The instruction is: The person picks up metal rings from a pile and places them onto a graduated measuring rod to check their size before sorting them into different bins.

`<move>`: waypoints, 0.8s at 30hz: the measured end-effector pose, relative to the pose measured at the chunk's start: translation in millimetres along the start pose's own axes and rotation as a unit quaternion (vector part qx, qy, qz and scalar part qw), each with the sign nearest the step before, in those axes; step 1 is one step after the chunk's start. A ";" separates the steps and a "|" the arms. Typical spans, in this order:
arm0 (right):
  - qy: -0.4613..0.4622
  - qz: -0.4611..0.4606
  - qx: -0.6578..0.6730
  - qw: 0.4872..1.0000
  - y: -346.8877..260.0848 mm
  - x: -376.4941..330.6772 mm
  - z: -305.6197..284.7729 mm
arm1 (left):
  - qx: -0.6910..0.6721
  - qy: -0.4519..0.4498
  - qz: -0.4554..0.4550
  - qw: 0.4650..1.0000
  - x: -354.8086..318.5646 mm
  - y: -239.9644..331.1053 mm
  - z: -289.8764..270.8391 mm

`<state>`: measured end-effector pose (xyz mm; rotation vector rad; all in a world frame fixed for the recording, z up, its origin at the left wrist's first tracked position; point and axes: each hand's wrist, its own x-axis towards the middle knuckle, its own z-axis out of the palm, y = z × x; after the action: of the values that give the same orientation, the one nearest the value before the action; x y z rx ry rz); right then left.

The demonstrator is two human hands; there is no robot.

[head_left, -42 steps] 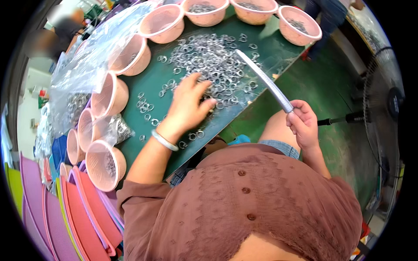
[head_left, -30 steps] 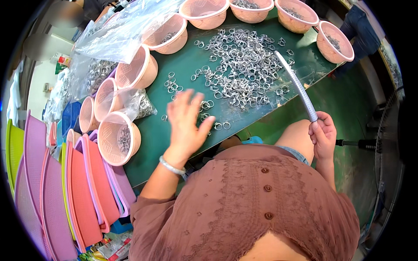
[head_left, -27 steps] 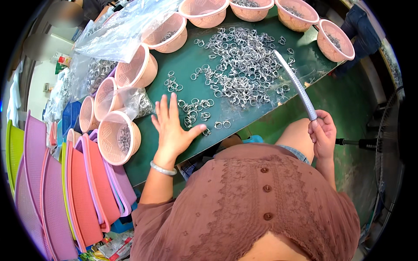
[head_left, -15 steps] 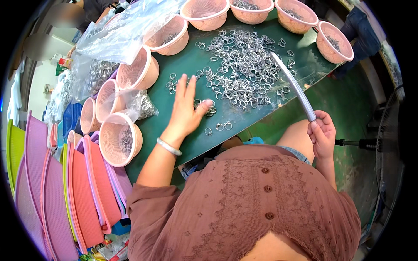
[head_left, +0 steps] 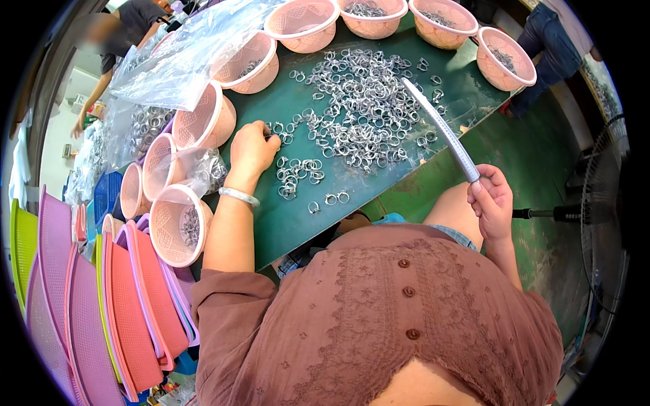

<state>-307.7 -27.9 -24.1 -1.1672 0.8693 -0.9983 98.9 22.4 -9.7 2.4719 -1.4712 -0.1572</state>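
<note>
My right hand (head_left: 492, 201) grips the thick end of a long, tapered silver ring mandrel (head_left: 443, 128). Its thin tip points up and left over the edge of a large pile of silver rings (head_left: 369, 111). On the left of the green table (head_left: 284, 227), my left hand (head_left: 252, 150) is closed, with its fingers curled down beside a few loose rings (head_left: 283, 132). Whatever those fingers hold is hidden. Closer to me lies a small cluster of rings (head_left: 298, 177), and a few single rings (head_left: 330, 199) sit near the table edge.
Pink plastic baskets (head_left: 301, 40), several with rings inside, line the table's far and left sides. Clear plastic bags (head_left: 183, 61) lie among them. Colourful stacked baskets (head_left: 135, 298) stand at lower left. A fan (head_left: 575, 214) is at right. Other people (head_left: 558, 40) are beyond the table.
My left hand has moved left and its spread fingers have curled closed. The ring cluster it partly covered now shows. The mandrel stays in my right hand, while the whole view has shifted slightly.
</note>
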 end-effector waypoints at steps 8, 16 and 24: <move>-0.021 0.014 -0.002 1.000 -2.6 -4.0 4.1 | -0.319 0.068 0.026 0.945 4.1 -9.0 7.0; -0.154 -0.013 -0.068 0.986 -28.3 -9.8 39.0 | -0.854 -0.217 0.045 0.471 -11.6 20.8 4.0; -0.238 -0.072 -0.090 0.964 -18.9 -3.3 50.4 | -0.808 -0.177 0.102 0.552 -29.5 53.0 8.0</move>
<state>-265.0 -10.6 4.1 -1.5627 0.5002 -0.7136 38.0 22.9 -3.9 0.6830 -0.7769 -1.2957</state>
